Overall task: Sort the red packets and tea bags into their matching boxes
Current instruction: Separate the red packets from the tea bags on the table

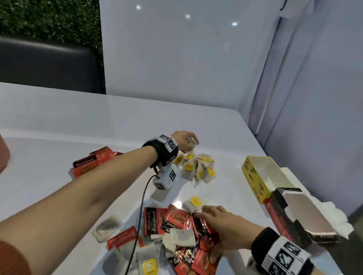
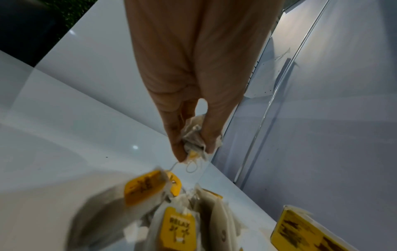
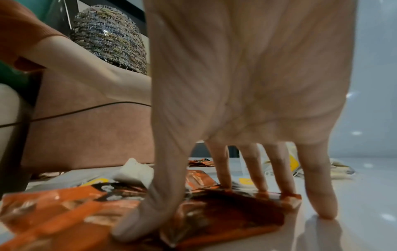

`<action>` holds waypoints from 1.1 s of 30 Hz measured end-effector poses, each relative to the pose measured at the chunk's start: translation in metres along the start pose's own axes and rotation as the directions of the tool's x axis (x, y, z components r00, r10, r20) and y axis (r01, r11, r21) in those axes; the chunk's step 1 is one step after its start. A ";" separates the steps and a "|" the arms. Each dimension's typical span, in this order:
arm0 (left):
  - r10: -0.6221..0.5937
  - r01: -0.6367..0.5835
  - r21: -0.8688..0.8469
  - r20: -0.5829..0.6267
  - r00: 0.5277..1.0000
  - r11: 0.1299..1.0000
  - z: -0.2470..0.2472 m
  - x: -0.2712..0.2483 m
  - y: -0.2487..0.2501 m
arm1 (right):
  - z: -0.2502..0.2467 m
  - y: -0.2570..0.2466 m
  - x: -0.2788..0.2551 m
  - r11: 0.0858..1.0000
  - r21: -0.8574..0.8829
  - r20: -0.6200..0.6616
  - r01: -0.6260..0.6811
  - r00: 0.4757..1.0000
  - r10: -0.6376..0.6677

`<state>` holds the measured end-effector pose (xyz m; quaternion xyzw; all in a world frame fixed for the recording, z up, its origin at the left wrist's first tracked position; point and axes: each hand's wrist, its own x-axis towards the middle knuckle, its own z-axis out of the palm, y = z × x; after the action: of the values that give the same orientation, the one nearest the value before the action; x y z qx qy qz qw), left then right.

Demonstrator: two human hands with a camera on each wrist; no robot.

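Note:
My left hand (image 1: 187, 141) pinches a crumpled tea bag (image 2: 193, 135) above a heap of yellow-tagged tea bags (image 1: 198, 169); its string hangs toward the heap (image 2: 171, 212). My right hand (image 1: 216, 224) is spread, fingertips and thumb pressing down on a red packet (image 3: 225, 212) in the near pile of red packets (image 1: 187, 238). One tea bag (image 1: 193, 203) lies just beyond its fingers. The open yellow box (image 1: 261, 179) and the open red-and-black box (image 1: 302, 217) stand at the right.
More red packets (image 1: 90, 161) lie left of the left forearm. Loose tea bags (image 1: 108, 228) and a yellow-tagged one (image 1: 150, 267) lie near the front. A black cable (image 1: 139, 222) crosses the pile. White wall panels rise behind and to the right of the table (image 1: 65, 125).

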<state>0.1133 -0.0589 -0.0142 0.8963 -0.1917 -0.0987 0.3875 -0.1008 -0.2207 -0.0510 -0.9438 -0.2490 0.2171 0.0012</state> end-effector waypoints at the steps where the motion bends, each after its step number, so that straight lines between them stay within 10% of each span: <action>1: 0.003 -0.003 0.001 -0.002 1.000 1.000 -0.001 0.002 0.003 | 0.000 0.000 0.000 1.000 0.003 -0.015 0.001 1.000 -0.001; 10: -0.204 0.140 0.201 0.345 0.916 0.969 -0.016 -0.054 0.009 | 0.003 0.003 0.001 0.996 0.031 -0.124 -0.084 0.989 0.087; 15: -0.430 0.150 0.522 0.470 0.771 0.840 -0.009 -0.120 -0.003 | 0.001 0.002 0.002 0.992 0.073 -0.104 -0.102 0.989 0.109; 26: -0.348 0.144 0.530 0.307 0.886 0.835 0.034 -0.134 -0.016 | 0.000 -0.004 -0.008 0.988 0.120 -0.220 -0.102 0.967 0.126; 33: -0.259 0.224 0.153 0.280 0.924 0.963 -0.027 -0.154 -0.013 | -0.023 0.007 -0.015 0.961 0.272 -0.374 -0.045 0.916 0.149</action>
<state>-0.0136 0.0321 -0.0010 0.9093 -0.1414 -0.2678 0.2855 -0.1001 -0.2313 -0.0242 -0.9711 -0.1658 0.0550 0.1627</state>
